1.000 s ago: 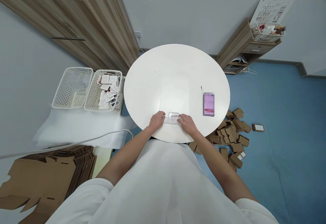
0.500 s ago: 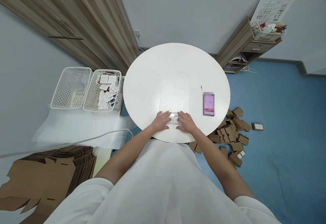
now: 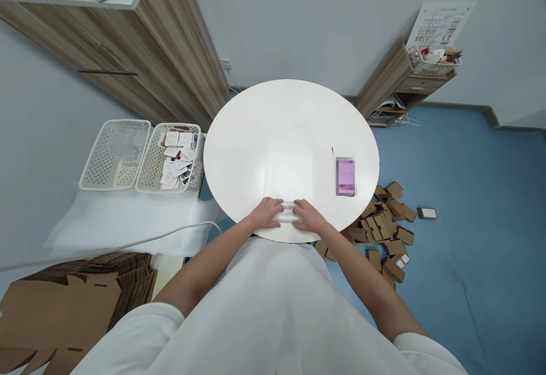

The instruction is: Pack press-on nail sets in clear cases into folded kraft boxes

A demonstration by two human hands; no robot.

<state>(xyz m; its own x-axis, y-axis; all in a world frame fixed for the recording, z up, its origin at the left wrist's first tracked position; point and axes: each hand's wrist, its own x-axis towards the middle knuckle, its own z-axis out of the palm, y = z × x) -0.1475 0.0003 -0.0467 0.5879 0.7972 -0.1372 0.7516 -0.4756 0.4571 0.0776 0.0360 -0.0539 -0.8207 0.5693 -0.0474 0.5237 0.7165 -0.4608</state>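
Note:
Close to the near edge of the round white table point(image 3: 294, 113) lies a small translucent white packet point(image 3: 287, 212) with a row of dark marks along its far side. My left hand point(image 3: 267, 213) grips its left end, fingers bent over the far side and thumb at the near side. At the right end, my right hand point(image 3: 307, 216) grips it the same way. The fingertips partly cover both ends, and what is inside cannot be made out. To the right on the table lies a purple rectangular item point(image 3: 346, 177), blurred out.
Left of the table stand a white basket of printed cards point(image 3: 147, 177) and another basket holding clear plastic point(image 3: 91, 161). Flattened cardboard point(image 3: 63, 312) is stacked lower left. Small brown boxes point(image 3: 384, 224) are heaped on the floor at right. A white cable point(image 3: 170, 231) crosses at left.
Both hands and the packet have come slightly closer to the table's near edge. My fingers are more curled around the packet's ends. The whole view has shifted a little.

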